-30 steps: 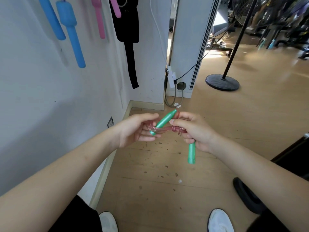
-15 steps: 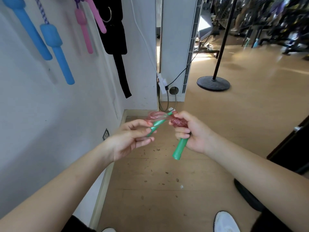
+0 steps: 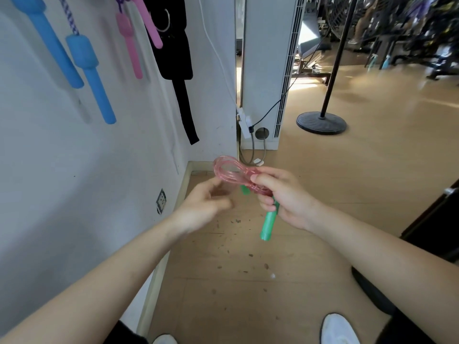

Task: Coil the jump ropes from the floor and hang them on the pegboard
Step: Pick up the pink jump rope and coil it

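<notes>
Wall (image 3: pixel 74 182): white, on the left; blue handles (image 3: pixel 92 78), pink handles (image 3: pixel 129 45) and a black strap (image 3: pixel 183 100) hang on it. Pegs are not in view.
Floor (image 3: pixel 372 194): pale wood, specks of debris.
Right grip (image 3: pixel 290 202): clenched on the rope's bundled waist, thumb on top.
Left grip (image 3: pixel 201 209): just beside the loop and blurred; cannot tell whether it holds anything.
Rope (image 3: pixel 227 170): clear pink, off the floor, in the air between the grips, loop pointing at the wall.
Handle (image 3: pixel 268 224): green, hangs below the right grip; a second green tip (image 3: pixel 244 189) shows between the grips.
Step, judged: coil looks made; hanging comes next.
Doing it well: keep the waist pinched so the turns do not spring. Open the loop with the left grip and seat it over a free peg. Let go only once the handles hang as weight.
</notes>
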`<state>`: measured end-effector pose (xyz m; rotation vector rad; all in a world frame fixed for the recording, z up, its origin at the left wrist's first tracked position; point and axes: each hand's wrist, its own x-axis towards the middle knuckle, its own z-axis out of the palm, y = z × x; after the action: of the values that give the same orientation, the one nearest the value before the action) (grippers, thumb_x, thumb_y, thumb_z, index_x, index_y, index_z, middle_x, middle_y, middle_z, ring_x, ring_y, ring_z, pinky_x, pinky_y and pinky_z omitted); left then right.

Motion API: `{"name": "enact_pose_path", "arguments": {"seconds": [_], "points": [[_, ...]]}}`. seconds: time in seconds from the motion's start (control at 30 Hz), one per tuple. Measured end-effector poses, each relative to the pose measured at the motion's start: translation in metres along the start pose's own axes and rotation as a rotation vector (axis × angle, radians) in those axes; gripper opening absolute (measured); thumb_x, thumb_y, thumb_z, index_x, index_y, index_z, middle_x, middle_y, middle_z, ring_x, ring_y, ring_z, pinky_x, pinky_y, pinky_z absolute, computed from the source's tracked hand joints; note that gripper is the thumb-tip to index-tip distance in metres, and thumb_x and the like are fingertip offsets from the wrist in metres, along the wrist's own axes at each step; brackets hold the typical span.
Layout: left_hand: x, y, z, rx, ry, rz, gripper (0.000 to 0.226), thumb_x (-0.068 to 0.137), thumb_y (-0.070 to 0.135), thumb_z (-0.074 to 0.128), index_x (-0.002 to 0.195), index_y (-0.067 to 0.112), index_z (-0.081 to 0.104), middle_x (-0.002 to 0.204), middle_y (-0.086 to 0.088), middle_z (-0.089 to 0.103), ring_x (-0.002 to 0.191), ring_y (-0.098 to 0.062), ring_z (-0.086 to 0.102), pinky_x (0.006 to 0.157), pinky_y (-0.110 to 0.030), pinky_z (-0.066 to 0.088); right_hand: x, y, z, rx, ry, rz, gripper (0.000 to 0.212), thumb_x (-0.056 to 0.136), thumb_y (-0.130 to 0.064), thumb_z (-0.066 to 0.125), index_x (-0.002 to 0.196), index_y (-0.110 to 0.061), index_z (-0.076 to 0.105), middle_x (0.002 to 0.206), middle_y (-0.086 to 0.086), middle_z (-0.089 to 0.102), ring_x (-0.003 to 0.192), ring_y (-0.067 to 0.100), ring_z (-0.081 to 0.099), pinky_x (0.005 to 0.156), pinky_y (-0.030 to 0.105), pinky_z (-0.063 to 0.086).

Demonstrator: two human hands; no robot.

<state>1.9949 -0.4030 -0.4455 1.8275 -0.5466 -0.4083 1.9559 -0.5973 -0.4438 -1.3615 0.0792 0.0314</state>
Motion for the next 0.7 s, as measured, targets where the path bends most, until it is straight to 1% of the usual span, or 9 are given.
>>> {"name": "enact_pose_path", "arguments": {"seconds": [0.07, 0.13, 0.2, 0.27, 0.4, 0.47, 0.57, 0.63, 0.7], "points": [[0.001, 0.001, -0.002, -0.218, 0.011, -0.029, 0.046, 0.081, 0.020, 0.067, 0.126, 0.023, 0.066, 0.125, 0.004, 0.070, 0.122, -0.015, 0.062, 0.106, -0.035, 0.045, -0.002, 0.003, 0.001, -0.085, -0.004, -0.028, 0.017, 0.095, -0.007, 0.057, 0.108, -0.002, 0.067, 0.064, 0.006, 0.041, 0.043, 0.013, 0.032, 0.039, 0.024, 0.022], [0.001, 0.001, -0.003, -0.329, 0.047, -0.062, 0.039, 0.084, 0.029, 0.071, 0.122, 0.019, 0.069, 0.121, -0.002, 0.073, 0.116, -0.022, 0.067, 0.102, -0.036, 0.050, -0.002, 0.005, 0.001, -0.144, -0.020, -0.056, 0.014, 0.095, -0.010, 0.059, 0.106, -0.006, 0.068, 0.062, 0.005, 0.039, 0.043, 0.013, 0.033, 0.039, 0.023, 0.024], [0.001, 0.001, -0.001, -0.289, 0.108, -0.058, 0.032, 0.091, 0.032, 0.071, 0.118, 0.018, 0.071, 0.116, -0.003, 0.074, 0.111, -0.025, 0.069, 0.096, -0.033, 0.054, -0.002, 0.007, 0.002, -0.178, -0.044, -0.062, 0.014, 0.095, -0.013, 0.061, 0.107, -0.010, 0.068, 0.061, 0.005, 0.039, 0.043, 0.012, 0.034, 0.040, 0.022, 0.025], [0.001, 0.002, 0.001, -0.255, 0.134, -0.066, 0.030, 0.094, 0.033, 0.066, 0.117, 0.013, 0.069, 0.111, -0.005, 0.076, 0.105, -0.026, 0.071, 0.088, -0.029, 0.057, -0.003, 0.008, 0.003, -0.212, -0.067, -0.052, 0.015, 0.095, -0.016, 0.062, 0.108, -0.014, 0.069, 0.062, 0.005, 0.040, 0.043, 0.012, 0.034, 0.040, 0.022, 0.026], [0.000, 0.003, 0.000, -0.162, 0.111, -0.084, 0.032, 0.098, 0.034, 0.060, 0.118, 0.010, 0.065, 0.105, -0.008, 0.077, 0.089, -0.027, 0.075, 0.080, -0.032, 0.058, -0.005, 0.010, 0.005, -0.281, -0.086, -0.022, 0.013, 0.095, -0.021, 0.063, 0.107, -0.015, 0.066, 0.060, 0.003, 0.045, 0.043, 0.012, 0.035, 0.040, 0.022, 0.027], [0.000, 0.004, -0.001, -0.151, 0.089, -0.104, 0.035, 0.098, 0.038, 0.060, 0.117, 0.009, 0.065, 0.100, -0.009, 0.077, 0.085, -0.025, 0.076, 0.079, -0.034, 0.058, -0.005, 0.011, 0.006, -0.317, -0.081, -0.020, 0.012, 0.095, -0.023, 0.063, 0.103, -0.014, 0.065, 0.058, 0.002, 0.045, 0.043, 0.012, 0.035, 0.041, 0.023, 0.028], [0.001, 0.004, -0.002, -0.125, 0.095, -0.111, 0.035, 0.096, 0.040, 0.062, 0.108, 0.009, 0.071, 0.094, -0.008, 0.078, 0.085, -0.021, 0.075, 0.081, -0.034, 0.059, -0.006, 0.011, 0.008, -0.355, -0.075, 0.000, 0.011, 0.095, -0.025, 0.063, 0.093, -0.014, 0.062, 0.056, -0.001, 0.047, 0.043, 0.012, 0.035, 0.042, 0.024, 0.027], [0.001, 0.003, -0.001, -0.132, 0.107, -0.102, 0.029, 0.097, 0.034, 0.063, 0.104, 0.007, 0.074, 0.094, -0.009, 0.078, 0.086, -0.021, 0.074, 0.082, -0.034, 0.060, -0.006, 0.011, 0.009, -0.350, -0.094, 0.035, 0.014, 0.096, -0.026, 0.062, 0.088, -0.014, 0.060, 0.062, 0.002, 0.049, 0.043, 0.012, 0.034, 0.041, 0.023, 0.027], [0.001, 0.003, -0.002, -0.152, 0.074, -0.100, 0.026, 0.099, 0.025, 0.060, 0.101, 0.004, 0.074, 0.093, -0.011, 0.078, 0.086, -0.023, 0.075, 0.079, -0.031, 0.061, -0.008, 0.012, 0.010, -0.335, -0.119, 0.083, 0.017, 0.096, -0.028, 0.060, 0.086, -0.015, 0.059, 0.065, 0.005, 0.046, 0.042, 0.012, 0.032, 0.039, 0.022, 0.027]]}}
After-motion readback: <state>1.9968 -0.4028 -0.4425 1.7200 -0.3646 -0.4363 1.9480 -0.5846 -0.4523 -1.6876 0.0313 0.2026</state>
